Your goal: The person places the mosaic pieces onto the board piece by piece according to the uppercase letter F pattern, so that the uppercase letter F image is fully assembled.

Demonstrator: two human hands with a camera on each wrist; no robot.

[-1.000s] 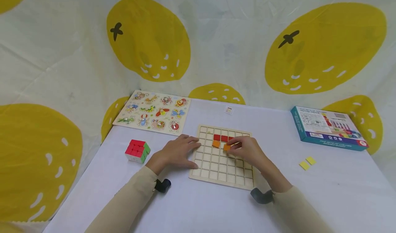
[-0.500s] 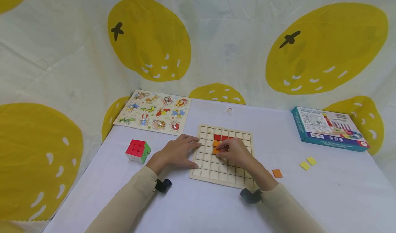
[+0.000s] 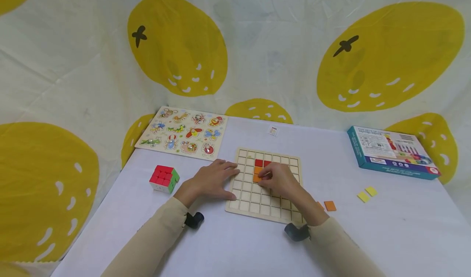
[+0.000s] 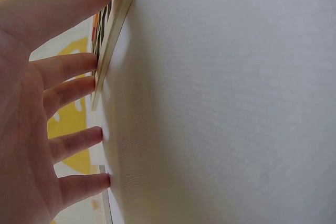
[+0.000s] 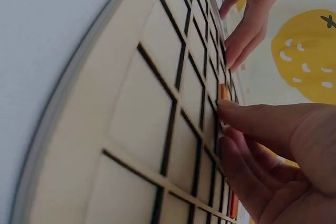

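Observation:
A wooden grid board [image 3: 244, 206] lies flat on the white table. Near its upper middle, red tiles [image 3: 259, 163] form a row, partly hidden by my right hand. Two orange tiles [image 3: 256, 177] sit in the column below the leftmost red one. My right hand [image 3: 281, 181] is over the board, thumb and index finger at the lower orange tile. In the right wrist view the thumb [image 5: 262, 119] touches beside an orange edge [image 5: 223, 92]. My left hand [image 3: 211, 181] rests spread at the board's left edge, thumb and some fingertips touching the rim [image 4: 118, 30].
Loose orange tiles [image 3: 330, 206] lie beside my right wrist, one partly hidden. Two yellow tiles [image 3: 363, 197] lie farther right, before a teal box [image 3: 391, 152]. A puzzle cube [image 3: 163, 179] and insect puzzle board [image 3: 180, 132] stand left. A small card [image 3: 272, 130] lies behind the board.
My right hand has moved left and slightly down, bringing an orange tile into the cell below the first. Loose orange tiles have come into view beside the right forearm. The left hand stays put.

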